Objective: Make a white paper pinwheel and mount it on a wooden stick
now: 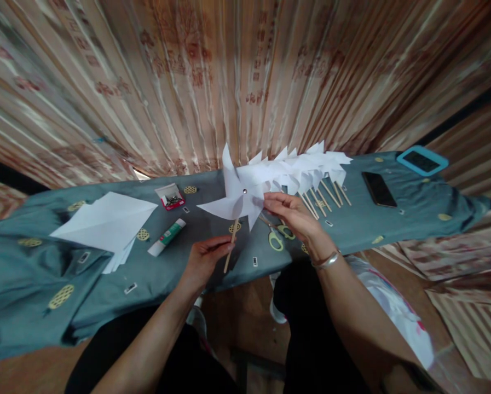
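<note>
A white paper pinwheel [232, 206] with a metal pin at its centre is held up above the cloth. My left hand [204, 259] is closed round its wooden stick, the thumb and fingers pinching it below the blades. At the pinwheel's right side, my right hand [289, 210] has its thumb and fingertips together on the edge of a blade. Scissors with yellow-green handles [276, 241] lie just under my right hand, their blades partly hidden. Behind and to the right lies a row of finished-looking paper pinwheels [306, 169] on wooden sticks, overlapping one another.
A green patterned cloth [204, 279] covers the table. On the left lie white paper sheets [109, 219], a glue stick [167, 237] and a small open red box of pins [171, 197]. A black phone [379, 189] and a blue-framed device [422, 161] are on the right.
</note>
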Demonstrator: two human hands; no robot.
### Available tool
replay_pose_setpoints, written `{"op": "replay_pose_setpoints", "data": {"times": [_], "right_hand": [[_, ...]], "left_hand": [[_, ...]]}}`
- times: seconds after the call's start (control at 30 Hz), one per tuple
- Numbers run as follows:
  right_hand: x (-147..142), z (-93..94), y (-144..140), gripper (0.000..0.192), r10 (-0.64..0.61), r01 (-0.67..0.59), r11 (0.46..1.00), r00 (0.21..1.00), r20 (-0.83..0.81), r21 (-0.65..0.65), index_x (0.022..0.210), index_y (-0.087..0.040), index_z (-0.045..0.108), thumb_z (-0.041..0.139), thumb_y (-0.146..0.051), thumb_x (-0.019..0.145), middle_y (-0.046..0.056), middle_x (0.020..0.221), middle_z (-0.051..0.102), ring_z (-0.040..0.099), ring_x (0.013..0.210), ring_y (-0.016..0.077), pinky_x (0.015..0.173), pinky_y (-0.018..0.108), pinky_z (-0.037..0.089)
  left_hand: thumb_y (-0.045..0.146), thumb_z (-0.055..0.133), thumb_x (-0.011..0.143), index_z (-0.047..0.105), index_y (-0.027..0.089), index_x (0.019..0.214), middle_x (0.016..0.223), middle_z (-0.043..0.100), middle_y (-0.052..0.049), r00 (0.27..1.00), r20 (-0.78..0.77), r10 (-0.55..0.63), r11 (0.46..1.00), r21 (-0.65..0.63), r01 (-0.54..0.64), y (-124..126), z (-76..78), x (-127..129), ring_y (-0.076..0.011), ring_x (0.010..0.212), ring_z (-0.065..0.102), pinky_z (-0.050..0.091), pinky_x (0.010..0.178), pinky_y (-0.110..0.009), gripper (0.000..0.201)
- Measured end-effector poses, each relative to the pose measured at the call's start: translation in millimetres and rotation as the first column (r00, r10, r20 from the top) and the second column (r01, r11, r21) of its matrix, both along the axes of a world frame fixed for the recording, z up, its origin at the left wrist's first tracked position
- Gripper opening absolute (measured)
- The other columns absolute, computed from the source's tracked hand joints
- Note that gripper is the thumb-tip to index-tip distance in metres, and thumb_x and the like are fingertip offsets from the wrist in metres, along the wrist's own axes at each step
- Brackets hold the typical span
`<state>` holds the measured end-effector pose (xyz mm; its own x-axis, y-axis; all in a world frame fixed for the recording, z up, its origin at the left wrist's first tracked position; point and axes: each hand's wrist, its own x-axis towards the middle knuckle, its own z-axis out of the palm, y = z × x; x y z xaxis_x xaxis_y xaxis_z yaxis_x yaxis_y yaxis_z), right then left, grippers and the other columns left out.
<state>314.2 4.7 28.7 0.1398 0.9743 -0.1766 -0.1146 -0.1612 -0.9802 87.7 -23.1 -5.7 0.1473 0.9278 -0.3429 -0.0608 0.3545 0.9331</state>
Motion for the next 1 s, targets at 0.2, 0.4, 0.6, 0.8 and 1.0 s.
{"op": "replay_pose_setpoints", "data": {"times": [0.2,0.4,0.6,0.8,1.0], "right_hand": [[-3.1,0.1,-1.1,0.036,0.018,-0.018,1.0,0.997,-0.08,-0.005,0.073,-0.022,0.075,0.09,-0.046,0.051,-0.003,0.068,0.069,0.058,0.058,0.0081,0.057,0.021,0.047],[-4.9,1.8,-4.1,0.041,0.043,-0.045,0.998,0.998,-0.035,-0.055,0.067,-0.02,0.074,0.09,-0.053,0.047,-0.002,0.057,0.068,0.061,0.053,0.0092,0.051,0.02,0.043],[-14.4,9.1,-13.1,0.042,0.255,-0.254,0.966,0.967,0.015,-0.051,0.066,-0.017,0.074,0.082,-0.058,0.062,0.004,0.068,0.075,0.066,0.058,0.0104,0.054,0.02,0.044],[1.1,23.6,-21.2,0.034,0.337,-0.332,0.942,0.93,-0.15,0.058,0.072,-0.017,0.076,0.085,-0.049,0.064,0.002,0.059,0.07,0.057,0.047,0.0081,0.045,0.02,0.04],[23.3,22.7,-11.0,0.026,-0.01,0.059,0.973,0.977,-0.214,0.225,0.07,-0.022,0.074,0.087,-0.043,0.062,-0.002,0.062,0.067,0.045,0.046,0.0053,0.042,0.02,0.035]], "left_hand": [[0.035,0.085,0.051,0.081,0.021,0.077,0.081,0.079,-0.006,1.0,-0.004,0.004,1.0,0.004,-0.004,0.3,-1.5,-0.1,-0.0212,0.079,0.071,0.054,0.079,-0.031,0.029],[0.035,0.085,0.05,0.081,0.021,0.077,0.08,0.079,-0.006,1.0,0.001,0.026,1.0,0.016,-0.026,1.0,-1.4,0.6,-0.0214,0.076,0.071,0.055,0.077,-0.032,0.031],[0.034,0.085,0.051,0.081,0.021,0.077,0.083,0.079,-0.006,1.0,0.006,0.03,0.999,0.044,-0.03,1.3,-1.4,1.4,-0.0217,0.08,0.071,0.055,0.081,-0.032,0.029],[0.035,0.085,0.054,0.081,0.02,0.079,0.085,0.079,-0.006,1.0,-0.025,0.015,0.999,0.05,-0.014,1.3,-1.2,-1.3,-0.0222,0.081,0.071,0.055,0.08,-0.032,0.03],[0.037,0.086,0.051,0.081,0.021,0.077,0.085,0.08,-0.006,1.0,0.012,-0.015,1.0,0.021,0.015,-0.4,-0.2,-0.4,-0.024,0.086,0.072,0.055,0.086,-0.034,0.031]]}}
